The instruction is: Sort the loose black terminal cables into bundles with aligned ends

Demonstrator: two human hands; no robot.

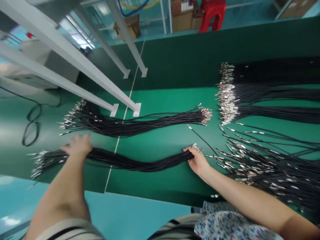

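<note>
A long bundle of black wires (135, 162) with metal terminals at both ends lies across the green table (170, 96) near its front edge. My left hand (78, 145) is wrapped over the bundle close to its left end. My right hand (197, 159) grips the right end, where the silver terminals stick out past the fingers. A second bundle of the same wires (135, 124) lies just behind, untouched.
A loose heap of terminated wires (265, 163) spreads at the right. Neater rows of wires (250, 93) lie at the back right. White frame legs (125, 100) stand on the table at the left. A black cable loop (31, 125) lies far left.
</note>
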